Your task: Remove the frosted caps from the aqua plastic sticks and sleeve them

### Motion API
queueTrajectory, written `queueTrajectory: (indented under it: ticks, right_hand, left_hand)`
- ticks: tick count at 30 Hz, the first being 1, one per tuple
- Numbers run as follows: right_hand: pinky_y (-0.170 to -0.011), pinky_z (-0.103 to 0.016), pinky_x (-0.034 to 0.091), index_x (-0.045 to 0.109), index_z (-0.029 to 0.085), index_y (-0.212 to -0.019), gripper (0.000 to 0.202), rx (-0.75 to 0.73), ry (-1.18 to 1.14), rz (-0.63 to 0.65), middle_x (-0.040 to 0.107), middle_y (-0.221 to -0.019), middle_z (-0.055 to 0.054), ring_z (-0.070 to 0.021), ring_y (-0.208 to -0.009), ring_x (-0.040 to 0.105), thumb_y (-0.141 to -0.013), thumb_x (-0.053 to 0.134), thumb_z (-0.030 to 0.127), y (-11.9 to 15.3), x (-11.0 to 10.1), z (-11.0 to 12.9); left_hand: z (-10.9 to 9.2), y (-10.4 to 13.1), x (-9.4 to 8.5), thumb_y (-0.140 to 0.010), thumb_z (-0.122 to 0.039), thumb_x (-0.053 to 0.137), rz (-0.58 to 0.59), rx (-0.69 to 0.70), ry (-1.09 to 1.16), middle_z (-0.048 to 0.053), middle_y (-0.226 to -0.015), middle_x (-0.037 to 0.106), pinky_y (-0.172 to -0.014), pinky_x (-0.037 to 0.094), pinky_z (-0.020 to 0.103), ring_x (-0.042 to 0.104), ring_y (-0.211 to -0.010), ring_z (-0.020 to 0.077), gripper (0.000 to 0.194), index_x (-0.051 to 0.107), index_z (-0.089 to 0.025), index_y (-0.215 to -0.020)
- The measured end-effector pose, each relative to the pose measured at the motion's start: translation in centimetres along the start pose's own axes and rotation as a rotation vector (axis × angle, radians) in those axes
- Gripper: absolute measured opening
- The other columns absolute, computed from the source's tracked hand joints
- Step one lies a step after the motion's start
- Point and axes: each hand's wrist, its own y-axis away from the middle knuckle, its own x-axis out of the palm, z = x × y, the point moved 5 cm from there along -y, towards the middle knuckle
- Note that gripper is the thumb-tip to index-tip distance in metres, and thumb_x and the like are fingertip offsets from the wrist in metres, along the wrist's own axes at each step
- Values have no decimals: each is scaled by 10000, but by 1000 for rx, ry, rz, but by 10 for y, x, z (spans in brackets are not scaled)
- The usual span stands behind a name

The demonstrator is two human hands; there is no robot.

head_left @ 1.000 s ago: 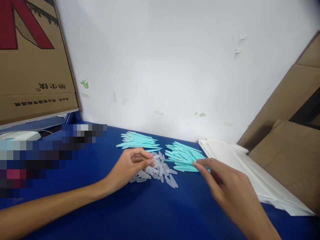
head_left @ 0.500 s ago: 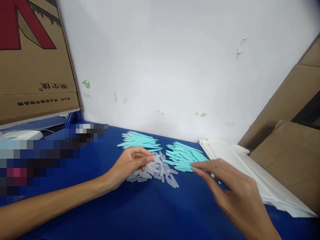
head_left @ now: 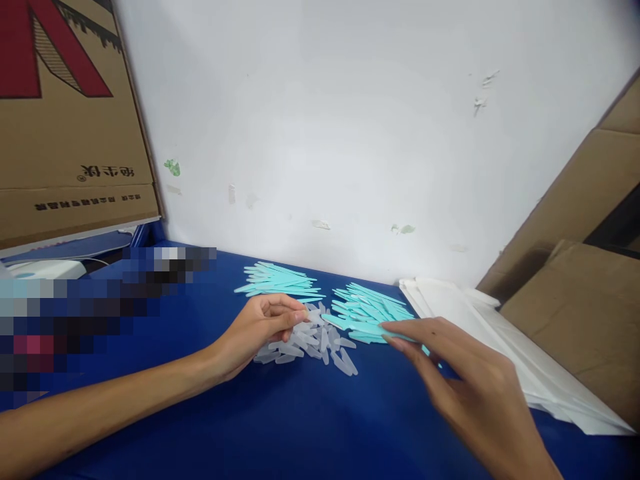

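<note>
Between the thumb and fingers of my right hand (head_left: 450, 373) is a slim turquoise eyebrow razor (head_left: 345, 323), its free end pointing left. My left hand (head_left: 273, 320) pinches a small translucent cap (head_left: 313, 316) at its fingertips, close to the razor's end but apart from it; the fingers partly hide the cap. Below and beside my left fingers lies a loose pile of frosted translucent caps (head_left: 313, 343). A heap of turquoise razors (head_left: 370, 303) lies just beyond my right fingertips. Behind my left hand is another heap of turquoise razors (head_left: 277, 279), some with pale ends.
A blue table surface (head_left: 300, 427) runs up to a white wall (head_left: 320, 133). White flat packaging (head_left: 450, 313) lies at the right, beside brown cardboard (head_left: 575, 313). A large printed carton (head_left: 75, 133) stands at the left, above a blurred-out area.
The razor in my right fingers has turned, so more of its broad side shows, and its free end sits slightly higher. My left hand has hardly moved.
</note>
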Motion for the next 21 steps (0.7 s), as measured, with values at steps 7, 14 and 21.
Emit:
queueTrajectory:
  ticks: [7,14,21]
  right_hand:
    - [-826,-236,532,661,307,-1169,220,-24,-31,46,744,-1047,48,-120,-944,690,-987,624,187,0,5,3]
    - [-941,-249,535,677,311,-1187,280,-72,-61,34,778,-1073,77,-123,-949,736,-963,646,146,0,8,15]
    - [-856,-274,568,702,318,-1162,253,-56,-81,118,787,-1032,51,-149,-902,739,-997,585,167,0,13,15]
  left_hand:
    - [2,2,3,-818,-449,825,14,-12,18,-40,-652,565,-573,397,187,480,-597,70,338,706,-162,-951]
    - [0,6,12,-816,-416,831,146,56,-10,-34,-643,560,-515,359,178,465,-546,57,298,740,-159,-935]
    - [-13,9,15,-948,-421,673,223,237,-377,27,-823,613,-542,385,211,503,-646,102,258,787,-229,-1076]
